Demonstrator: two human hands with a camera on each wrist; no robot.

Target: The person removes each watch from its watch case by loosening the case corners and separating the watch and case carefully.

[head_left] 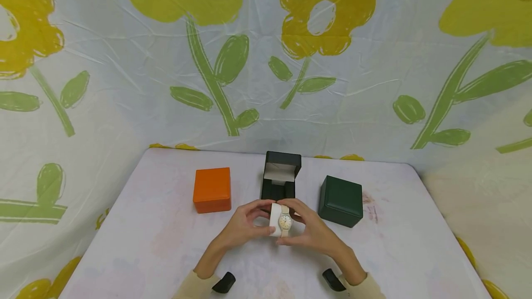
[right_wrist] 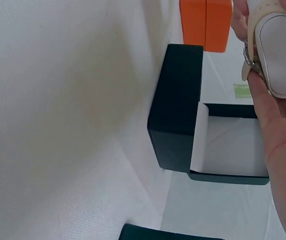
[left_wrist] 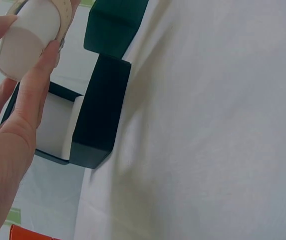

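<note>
A wristwatch (head_left: 285,221) with a cream strap and pale dial is wrapped round a white watch cushion (head_left: 274,220), dial up. My left hand (head_left: 241,226) grips the cushion's left end between thumb and fingers. At the other side, my right hand (head_left: 316,230) holds the cushion and watch, thumb at the near edge and fingers at the far edge. The strap's buckle (right_wrist: 252,64) hangs under the cushion in the right wrist view. Just beyond both hands stands a dark watch box (head_left: 283,159), its lid raised, with a light lining in the lid.
An orange box (head_left: 212,190) sits closed to the left of the open box. To the right is a closed dark green box (head_left: 341,201), turned slightly. A pale cloth (head_left: 158,253) covers the table, and a flower-printed curtain (head_left: 357,82) rises behind its far edge.
</note>
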